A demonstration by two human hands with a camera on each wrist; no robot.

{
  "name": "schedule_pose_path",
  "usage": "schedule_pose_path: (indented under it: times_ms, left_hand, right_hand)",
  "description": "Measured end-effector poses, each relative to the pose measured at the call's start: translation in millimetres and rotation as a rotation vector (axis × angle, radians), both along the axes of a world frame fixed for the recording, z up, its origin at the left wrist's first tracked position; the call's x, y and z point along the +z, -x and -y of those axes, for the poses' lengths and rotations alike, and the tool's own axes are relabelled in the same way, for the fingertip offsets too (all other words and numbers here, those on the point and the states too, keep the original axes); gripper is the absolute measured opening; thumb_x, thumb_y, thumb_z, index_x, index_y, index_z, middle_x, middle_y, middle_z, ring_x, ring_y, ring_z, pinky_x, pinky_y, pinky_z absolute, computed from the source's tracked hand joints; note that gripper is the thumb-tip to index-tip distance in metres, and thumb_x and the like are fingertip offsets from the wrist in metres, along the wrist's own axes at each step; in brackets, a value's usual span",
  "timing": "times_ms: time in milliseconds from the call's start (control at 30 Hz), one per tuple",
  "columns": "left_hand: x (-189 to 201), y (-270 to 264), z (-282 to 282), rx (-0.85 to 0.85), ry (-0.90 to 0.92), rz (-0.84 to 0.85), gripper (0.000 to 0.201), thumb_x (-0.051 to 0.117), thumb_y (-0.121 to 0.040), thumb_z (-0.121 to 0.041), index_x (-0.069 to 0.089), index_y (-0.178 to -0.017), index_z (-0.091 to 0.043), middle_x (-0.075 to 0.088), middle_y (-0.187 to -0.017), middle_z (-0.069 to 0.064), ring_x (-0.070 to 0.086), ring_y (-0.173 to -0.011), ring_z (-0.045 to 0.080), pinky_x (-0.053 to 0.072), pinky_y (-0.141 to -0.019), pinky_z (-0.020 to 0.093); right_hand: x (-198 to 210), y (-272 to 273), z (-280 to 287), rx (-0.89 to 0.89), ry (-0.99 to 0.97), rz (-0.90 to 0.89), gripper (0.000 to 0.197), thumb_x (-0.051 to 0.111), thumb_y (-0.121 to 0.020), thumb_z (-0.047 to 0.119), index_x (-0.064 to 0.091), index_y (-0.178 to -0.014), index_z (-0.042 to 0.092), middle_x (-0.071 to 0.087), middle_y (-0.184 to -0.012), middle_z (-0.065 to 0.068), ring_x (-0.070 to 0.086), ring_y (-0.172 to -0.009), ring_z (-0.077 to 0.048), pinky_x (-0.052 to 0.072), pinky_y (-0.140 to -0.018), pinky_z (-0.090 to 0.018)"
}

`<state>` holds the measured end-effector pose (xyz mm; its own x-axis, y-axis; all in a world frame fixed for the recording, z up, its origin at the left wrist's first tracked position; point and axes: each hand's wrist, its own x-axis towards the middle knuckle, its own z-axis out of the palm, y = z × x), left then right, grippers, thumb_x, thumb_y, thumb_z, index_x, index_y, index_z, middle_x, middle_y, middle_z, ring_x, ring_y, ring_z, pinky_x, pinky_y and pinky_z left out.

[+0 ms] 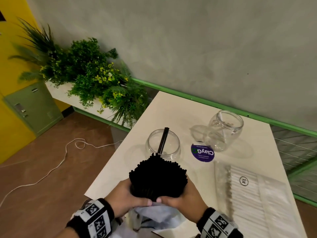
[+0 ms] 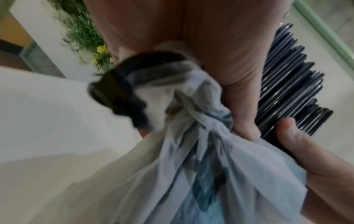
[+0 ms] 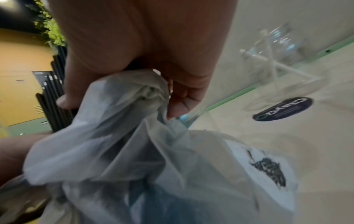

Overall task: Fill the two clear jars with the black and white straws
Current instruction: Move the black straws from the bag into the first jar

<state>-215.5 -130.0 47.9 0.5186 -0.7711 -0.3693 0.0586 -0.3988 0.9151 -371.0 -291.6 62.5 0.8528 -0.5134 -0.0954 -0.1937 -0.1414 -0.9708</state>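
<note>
black straws in both hands

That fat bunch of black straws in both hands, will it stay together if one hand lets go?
Probably not. The bundle of black straws fans wide above the left hand and right hand, with no band visible. The straws look smooth and glossy, so they would likely slide and scatter.

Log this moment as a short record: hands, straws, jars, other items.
left hand: grips the bundle of black straws
right hand: grips the same bundle
thin plastic bag: hangs below the bundle
round clear jar: upright, a few black straws inside
taller clear jar: upright, one white straw inside
packet of white straws: flat on the white table
</note>
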Motion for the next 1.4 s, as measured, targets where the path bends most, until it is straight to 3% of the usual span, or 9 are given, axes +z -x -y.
schedule_pose_path:
  times_ms: [200, 467, 700, 767, 867, 1000, 1167, 1300, 1400]
  left_hand:
    - [5.2, -67.4, -37.8, 0.081, 0.023, 0.098, 0.093, 0.085, -0.016, -0.067, 0.062, -0.096, -0.027, 0.072, -0.091, -0.017, 0.063, -0.090, -0.006, 0.049, -0.082, 0.015]
    - [-6.3, -125.1, -43.2, 0.034, -0.024, 0.136, 0.092, 0.083, -0.017, -0.068, 0.061, -0.098, -0.028, 0.071, -0.100, -0.006, 0.063, -0.101, 0.009, 0.049, -0.093, 0.035]
    - [1.3, -125.5, -23.6, -0.007, 0.021, 0.166, 0.041, 0.087, -0.058, -0.008, 0.061, -0.085, -0.025, 0.071, -0.074, -0.015, 0.063, -0.074, -0.009, 0.050, -0.076, 0.024]
    - [2.1, -126.3, -24.7, -0.050, 0.024, 0.159, 0.043, 0.087, -0.059, -0.012, 0.059, -0.089, -0.026, 0.071, -0.076, -0.019, 0.062, -0.076, -0.011, 0.049, -0.078, 0.024]
    - [3.5, -127.6, -32.4, -0.135, 0.009, 0.150, 0.069, 0.077, -0.047, -0.046, 0.055, -0.109, -0.024, 0.068, -0.102, -0.009, 0.061, -0.100, 0.003, 0.048, -0.094, 0.030]
    - [9.8, -122.9, -40.4, -0.135, 0.012, 0.042, 0.083, 0.065, -0.047, -0.050, 0.044, -0.125, -0.029, 0.058, -0.118, -0.009, 0.056, -0.104, 0.004, 0.043, -0.101, 0.039]
    - [16.2, -114.4, -45.3, -0.120, 0.087, -0.069, 0.076, 0.066, -0.047, -0.053, 0.034, -0.116, -0.055, 0.047, -0.131, -0.017, 0.050, -0.110, 0.005, 0.036, -0.093, 0.028]
    - [29.2, -109.0, -47.2, -0.108, 0.165, -0.082, 0.100, 0.059, -0.026, -0.092, 0.026, -0.113, -0.056, 0.033, -0.117, -0.039, 0.035, -0.112, -0.023, 0.030, -0.084, -0.002]
    - [29.0, -105.8, -47.2, -0.188, 0.159, -0.021, 0.106, 0.069, -0.029, -0.085, 0.021, -0.119, -0.056, 0.035, -0.121, -0.042, 0.034, -0.115, -0.022, 0.030, -0.084, -0.004]
  right_hand:
    - [4.3, -72.7, -44.4, -0.023, 0.099, 0.121, 0.069, 0.088, -0.058, 0.026, 0.047, -0.112, 0.039, 0.060, -0.109, 0.005, 0.059, -0.106, -0.010, 0.045, -0.093, -0.027]
    - [-1.0, -120.2, -57.4, -0.058, 0.286, 0.104, 0.064, 0.086, -0.056, 0.029, 0.046, -0.095, 0.060, 0.057, -0.103, -0.004, 0.061, -0.094, -0.015, 0.050, -0.085, -0.033]
    - [-2.8, -122.8, -50.4, -0.113, 0.372, 0.092, 0.069, 0.091, -0.055, 0.025, 0.046, -0.089, 0.064, 0.051, -0.102, 0.000, 0.058, -0.088, -0.010, 0.045, -0.079, -0.019]
    - [-5.6, -120.4, -47.8, -0.087, 0.402, 0.031, 0.068, 0.089, -0.057, 0.029, 0.044, -0.089, 0.067, 0.050, -0.103, -0.001, 0.057, -0.089, -0.008, 0.044, -0.080, -0.018]
    - [-6.7, -115.6, -45.4, -0.116, 0.465, 0.011, 0.040, 0.079, -0.060, 0.045, 0.050, -0.086, 0.056, 0.048, -0.105, 0.006, 0.053, -0.098, -0.011, 0.042, -0.087, -0.019]
    - [-9.1, -114.2, -40.6, -0.147, 0.611, 0.030, 0.030, 0.069, -0.068, 0.046, 0.051, -0.085, 0.030, 0.048, -0.099, 0.013, 0.045, -0.099, -0.009, 0.035, -0.087, -0.014]
    - [-9.6, -119.6, -41.2, -0.140, 0.574, 0.063, 0.021, 0.064, -0.071, 0.038, 0.042, -0.074, 0.037, 0.050, -0.078, 0.016, 0.046, -0.086, -0.004, 0.033, -0.074, -0.010]
    - [-14.4, -120.7, -42.9, -0.183, 0.502, 0.039, 0.025, 0.066, -0.073, 0.032, 0.042, -0.073, 0.037, 0.051, -0.073, 0.007, 0.050, -0.076, -0.013, 0.036, -0.066, -0.017]
    - [-18.9, -120.0, -44.8, -0.213, 0.476, 0.022, 0.022, 0.062, -0.073, 0.042, 0.048, -0.088, 0.035, 0.057, -0.084, 0.003, 0.055, -0.081, -0.014, 0.043, -0.071, -0.023]
